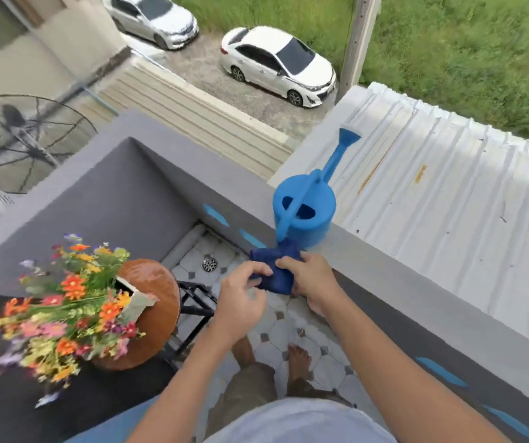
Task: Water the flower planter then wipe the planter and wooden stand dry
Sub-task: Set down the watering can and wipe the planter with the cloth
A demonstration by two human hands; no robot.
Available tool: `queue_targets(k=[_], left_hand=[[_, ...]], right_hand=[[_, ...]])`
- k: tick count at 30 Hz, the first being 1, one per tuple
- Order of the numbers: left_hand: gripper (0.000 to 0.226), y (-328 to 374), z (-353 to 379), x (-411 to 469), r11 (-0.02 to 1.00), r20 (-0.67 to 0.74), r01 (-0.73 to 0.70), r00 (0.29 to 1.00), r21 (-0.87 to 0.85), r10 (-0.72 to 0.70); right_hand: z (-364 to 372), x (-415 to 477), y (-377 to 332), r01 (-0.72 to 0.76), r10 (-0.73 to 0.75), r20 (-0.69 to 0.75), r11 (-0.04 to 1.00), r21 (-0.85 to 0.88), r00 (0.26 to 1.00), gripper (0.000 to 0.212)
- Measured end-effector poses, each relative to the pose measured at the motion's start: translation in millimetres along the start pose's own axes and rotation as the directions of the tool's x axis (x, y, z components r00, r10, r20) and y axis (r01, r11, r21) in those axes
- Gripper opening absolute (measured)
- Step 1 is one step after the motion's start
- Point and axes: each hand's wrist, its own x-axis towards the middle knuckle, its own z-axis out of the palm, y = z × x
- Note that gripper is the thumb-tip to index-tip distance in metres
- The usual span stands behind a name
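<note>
Forearms [368,362] out; left hand [244,295], right hand [314,279] pinch dark blue cloth [280,279]. Blue plastic watering can [304,212] on grey ledge [384,266]: watering likely done; flower planter [133,300], round wooden stand [157,282] await wiping.

Beyond the grey balcony wall [113,199], a white car [277,63] and a second car [151,17] stand parked near a concrete pole [357,43] and grass [464,59], beside a corrugated roof [448,203], with a satellite dish [23,139] at left.
</note>
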Motion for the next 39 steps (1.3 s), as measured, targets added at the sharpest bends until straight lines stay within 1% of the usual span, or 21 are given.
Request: queue_targets(k=[1,2,3,4,6,8,9,10,11,12,15,16,18,21,24,28,31,33,35,37,39], left_hand=[[0.029,-7,-11,-10,0.996,-0.073,0.085,0.994,-0.022,-0.086],[0.024,-15,-21,-18,0.983,-0.16,0.176,0.97,-0.057,-0.183],[0.017,-23,-31,-24,0.955,-0.251,0.277,0.922,-0.107,-0.295],[0.012,-31,-41,-30,0.911,-0.328,0.374,0.85,-0.173,-0.411],[0.015,-48,-62,-40,0.794,-0.411,0.519,0.679,-0.317,-0.608],[0.019,-61,-78,-47,0.671,-0.419,0.588,0.524,-0.452,-0.742],[0.019,-69,-87,-51,0.612,-0.418,0.586,0.447,-0.531,-0.791],[0.02,-74,-95,-52,0.565,-0.411,0.558,0.388,-0.608,-0.825],[0.02,-79,-102,-52,0.534,-0.403,0.517,0.351,-0.669,-0.845],[0.021,-83,-108,-51,0.518,-0.395,0.479,0.339,-0.709,-0.854],[0.019,-89,-119,-36,0.503,-0.371,0.37,0.373,-0.781,-0.851],[0.018,-91,-122,-28,0.476,-0.355,0.322,0.367,-0.818,-0.86],[0.017,-98,-127,-12,0.375,-0.302,0.22,0.303,-0.9,-0.904],[0.029,-116,-134,2,0.238,-0.213,0.122,0.187,-0.964,-0.959],[0.027,-132,-139,9,0.195,-0.183,0.121,0.104,-0.973,-0.978],[0.027,-149,-146,18,0.204,-0.2,0.096,0.049,-0.974,-0.979],[0.033,-163,-148,22,0.193,-0.196,0.1,-0.018,-0.976,-0.98],[0.034,-169,-148,22,0.18,-0.187,0.116,-0.049,-0.977,-0.981],[0.04,-167,-149,21,0.162,-0.178,0.181,-0.077,-0.97,-0.981],[0.04,-165,-152,16,0.185,-0.219,0.236,-0.125,-0.954,-0.968],[0.036,-163,-157,5,0.243,-0.291,0.264,-0.163,-0.933,-0.943]], right_hand=[[15,3,3,0.019,-0.019,-0.014,0.998,-0.059,1.0,0.022],[29,5,5,0.036,-0.036,-0.008,0.995,-0.092,0.999,0.019],[43,6,7,0.048,-0.047,0.015,0.994,-0.101,0.999,0.017],[57,6,9,0.056,-0.051,0.05,0.993,-0.104,0.997,0.015],[87,3,14,0.061,-0.048,0.114,0.992,-0.111,0.992,0.009],[108,0,18,0.065,-0.049,0.151,0.993,-0.1,0.987,0.006],[121,1,22,0.062,-0.043,0.175,0.993,-0.102,0.984,0.007],[132,1,24,0.058,-0.036,0.194,0.993,-0.106,0.98,0.008],[142,2,28,0.051,-0.027,0.209,0.993,-0.108,0.978,0.008],[151,4,30,0.044,-0.017,0.218,0.992,-0.115,0.976,0.009],[172,7,37,0.038,-0.01,0.21,0.991,-0.128,0.978,0.011],[177,8,38,0.034,-0.009,0.197,0.992,-0.125,0.98,0.012],[183,10,40,0.03,-0.009,0.172,0.992,-0.121,0.985,0.013],[191,16,41,0.032,-0.012,0.154,0.991,-0.132,0.988,0.012],[198,21,41,0.028,-0.009,0.144,0.991,-0.133,0.989,0.01],[203,26,41,0.043,-0.022,0.157,0.99,-0.132,0.987,0.009],[206,32,41,0.074,-0.049,0.176,0.988,-0.135,0.983,0.012],[210,34,40,0.098,-0.069,0.197,0.985,-0.139,0.978,0.016],[214,35,38,0.111,-0.078,0.222,0.984,-0.138,0.972,0.018],[220,37,37,0.121,-0.086,0.243,0.984,-0.13,0.966,0.019],[228,36,36,0.133,-0.096,0.268,0.983,-0.125,0.959,0.018]])
